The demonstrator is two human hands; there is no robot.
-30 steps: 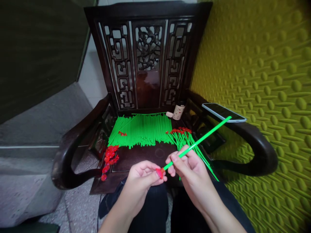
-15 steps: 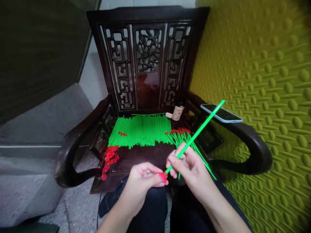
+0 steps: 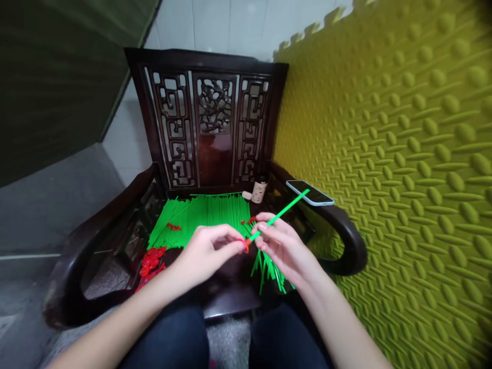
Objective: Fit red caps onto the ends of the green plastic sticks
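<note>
In the head view, the left hand (image 3: 209,251) pinches a red cap (image 3: 246,246) between thumb and fingertips, its fingers narrowed on it; the right hand (image 3: 282,243) holds a green straw (image 3: 289,208) between thumb and fingers, its grip just above the cap; the straw slants up to the right, its lower end meeting the cap, though how far in it sits I cannot tell; both hands hang over the front part of the chair (image 3: 215,159), above the dark seat (image 3: 230,300). Behind them a broad layer of straws (image 3: 207,212) lies side by side across the seat, with a few small red pieces (image 3: 173,226) on top, toward the left; loose caps (image 3: 150,259) sit at the seat's left side, partly behind the left forearm; under and beyond the right hand lies a bundle (image 3: 269,271) of straws with red ends, partly hidden by that hand. At the back right corner stands a cup (image 3: 259,190) with a dark top, a small pale case (image 3: 246,195) just beside it; a phone (image 3: 317,197) lies on the right armrest (image 3: 351,241), near a yellow mat (image 3: 384,128).
</note>
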